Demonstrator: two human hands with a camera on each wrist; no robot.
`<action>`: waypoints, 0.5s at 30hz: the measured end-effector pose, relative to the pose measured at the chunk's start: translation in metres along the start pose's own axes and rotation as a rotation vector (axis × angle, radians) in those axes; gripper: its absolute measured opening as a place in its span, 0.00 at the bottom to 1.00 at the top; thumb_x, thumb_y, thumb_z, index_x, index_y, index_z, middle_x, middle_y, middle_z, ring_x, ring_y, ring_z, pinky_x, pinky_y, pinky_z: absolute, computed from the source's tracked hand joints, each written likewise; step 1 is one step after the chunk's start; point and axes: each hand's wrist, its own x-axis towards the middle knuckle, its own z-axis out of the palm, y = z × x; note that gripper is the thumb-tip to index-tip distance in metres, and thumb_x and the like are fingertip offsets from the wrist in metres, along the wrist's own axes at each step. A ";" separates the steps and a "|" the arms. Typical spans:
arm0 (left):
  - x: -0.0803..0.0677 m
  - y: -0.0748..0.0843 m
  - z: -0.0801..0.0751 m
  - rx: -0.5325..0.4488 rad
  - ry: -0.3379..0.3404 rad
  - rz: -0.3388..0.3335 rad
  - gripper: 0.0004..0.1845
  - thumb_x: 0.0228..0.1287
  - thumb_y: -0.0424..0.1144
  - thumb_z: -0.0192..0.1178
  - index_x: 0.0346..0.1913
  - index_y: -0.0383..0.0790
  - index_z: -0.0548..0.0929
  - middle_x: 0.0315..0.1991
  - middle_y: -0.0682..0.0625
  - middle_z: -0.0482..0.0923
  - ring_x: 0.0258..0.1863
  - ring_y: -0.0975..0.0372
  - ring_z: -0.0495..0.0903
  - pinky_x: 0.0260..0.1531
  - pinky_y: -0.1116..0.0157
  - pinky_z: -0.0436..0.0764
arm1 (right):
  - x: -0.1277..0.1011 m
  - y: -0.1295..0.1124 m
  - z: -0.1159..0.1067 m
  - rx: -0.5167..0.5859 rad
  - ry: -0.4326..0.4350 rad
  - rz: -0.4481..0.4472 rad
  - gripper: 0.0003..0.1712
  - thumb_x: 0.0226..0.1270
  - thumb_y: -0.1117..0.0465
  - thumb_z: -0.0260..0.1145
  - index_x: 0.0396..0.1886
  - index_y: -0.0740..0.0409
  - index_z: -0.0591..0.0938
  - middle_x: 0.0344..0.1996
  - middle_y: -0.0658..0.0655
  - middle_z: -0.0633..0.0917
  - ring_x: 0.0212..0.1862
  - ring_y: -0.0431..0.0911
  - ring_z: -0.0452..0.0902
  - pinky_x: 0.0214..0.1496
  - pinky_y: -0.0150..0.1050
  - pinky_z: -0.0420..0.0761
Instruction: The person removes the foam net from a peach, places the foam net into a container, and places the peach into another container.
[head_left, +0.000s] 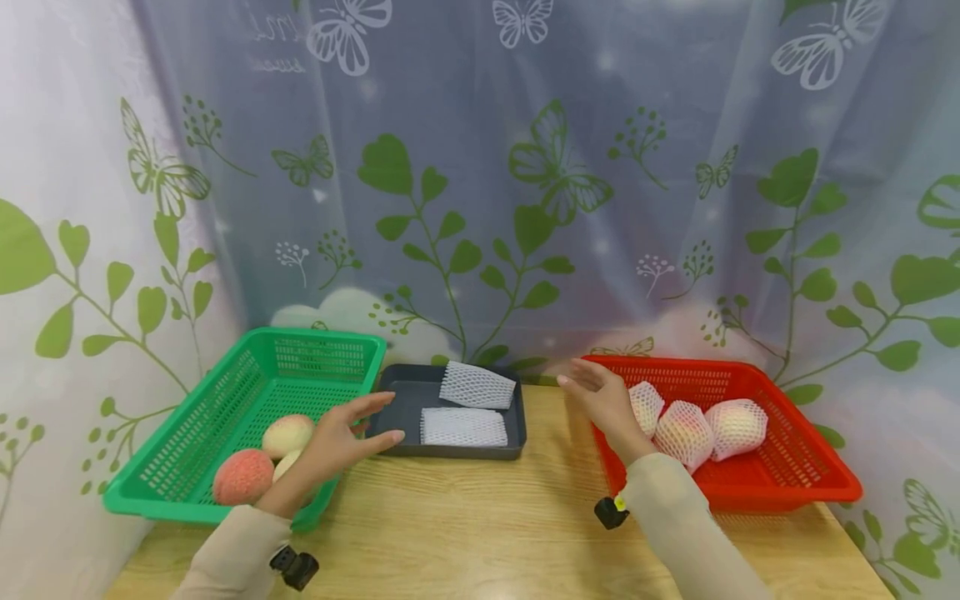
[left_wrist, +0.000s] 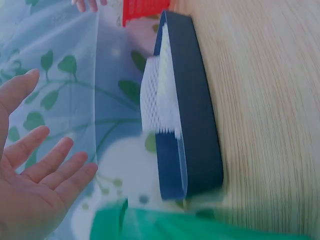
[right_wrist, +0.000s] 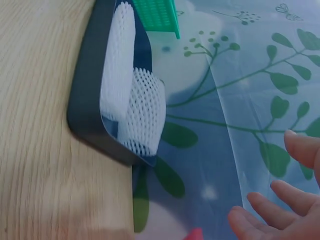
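Hands: left hand point(head_left: 341, 437) and right hand point(head_left: 603, 400) both spread, fingers straight, holding nothing, either side of the tray.
Tray: dark tray point(head_left: 397, 398) lies mid-table between both baskets.
Near sleeve: foam net sleeve point(head_left: 462, 427) lies flat, long axis left to right.
Far sleeve: second net sleeve point(head_left: 477, 386), long axis seemingly slanted, right end nearer.
Left: green basket point(head_left: 187, 433) with peaches point(head_left: 243, 477).
Right: red basket point(head_left: 795, 475) with netted fruit point(head_left: 684, 433).
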 end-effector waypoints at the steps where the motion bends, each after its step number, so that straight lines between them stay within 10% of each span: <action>1: 0.002 0.002 0.004 -0.004 -0.007 0.010 0.34 0.58 0.46 0.68 0.66 0.41 0.71 0.65 0.39 0.70 0.63 0.44 0.69 0.58 0.47 0.73 | -0.001 0.001 -0.003 0.004 -0.006 0.001 0.35 0.66 0.50 0.65 0.70 0.55 0.67 0.66 0.61 0.70 0.68 0.56 0.64 0.67 0.53 0.67; 15: 0.027 0.017 0.058 -0.001 -0.091 -0.028 0.33 0.56 0.50 0.70 0.64 0.45 0.74 0.62 0.44 0.74 0.61 0.49 0.72 0.56 0.48 0.75 | -0.025 0.019 -0.041 -0.016 0.029 0.050 0.40 0.66 0.45 0.64 0.72 0.57 0.63 0.69 0.63 0.65 0.70 0.57 0.59 0.69 0.53 0.64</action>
